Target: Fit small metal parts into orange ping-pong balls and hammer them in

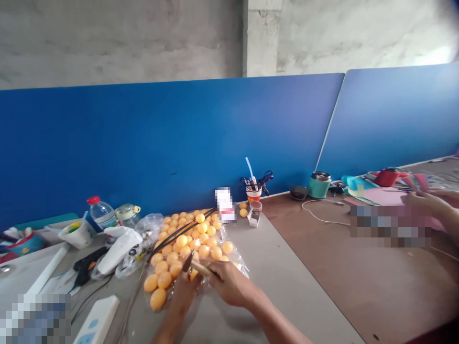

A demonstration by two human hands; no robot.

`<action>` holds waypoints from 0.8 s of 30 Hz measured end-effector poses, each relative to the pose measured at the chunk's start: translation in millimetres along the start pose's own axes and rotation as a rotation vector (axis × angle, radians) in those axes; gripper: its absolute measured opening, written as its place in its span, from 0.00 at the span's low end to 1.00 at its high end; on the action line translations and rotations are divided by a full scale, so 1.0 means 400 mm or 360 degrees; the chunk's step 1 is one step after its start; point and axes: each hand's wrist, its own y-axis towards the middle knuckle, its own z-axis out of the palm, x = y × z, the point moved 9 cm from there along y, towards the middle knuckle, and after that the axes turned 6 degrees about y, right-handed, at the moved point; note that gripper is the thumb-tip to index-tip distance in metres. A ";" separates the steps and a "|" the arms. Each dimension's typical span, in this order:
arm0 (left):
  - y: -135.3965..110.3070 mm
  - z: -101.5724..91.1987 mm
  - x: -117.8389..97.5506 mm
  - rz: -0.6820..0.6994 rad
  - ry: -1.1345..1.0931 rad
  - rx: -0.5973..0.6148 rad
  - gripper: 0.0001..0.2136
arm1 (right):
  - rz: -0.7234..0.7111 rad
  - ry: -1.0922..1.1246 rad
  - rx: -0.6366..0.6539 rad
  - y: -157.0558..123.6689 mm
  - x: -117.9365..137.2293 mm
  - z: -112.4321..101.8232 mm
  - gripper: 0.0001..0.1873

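Observation:
A heap of orange ping-pong balls (186, 241) lies on a clear plastic bag on the grey table (287, 286). My right hand (229, 285) is closed round the wooden handle of a small knife (195, 266), whose dark blade points up and left. Just below the blade, my left hand (184, 289) is closed on one orange ball (192, 275) at the near edge of the heap. Black cords cross the pile from the left.
At left are a water bottle (100, 212), a white cup (77, 234), a black glue gun (86, 268) and a white power strip (97, 319). A cup of pens and scissors (254, 191) and a teal jar (319, 184) stand by the blue partition. Another person's hands (430, 205) work at right.

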 end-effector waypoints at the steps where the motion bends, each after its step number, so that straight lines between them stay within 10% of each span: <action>1: 0.001 0.004 0.002 -0.0004 0.0038 0.0029 0.26 | 0.0011 0.0005 0.0010 0.000 0.000 0.000 0.09; 24: 0.002 0.013 0.006 0.0061 -0.0032 0.0062 0.28 | 0.0099 0.0195 0.0065 0.000 -0.017 0.000 0.10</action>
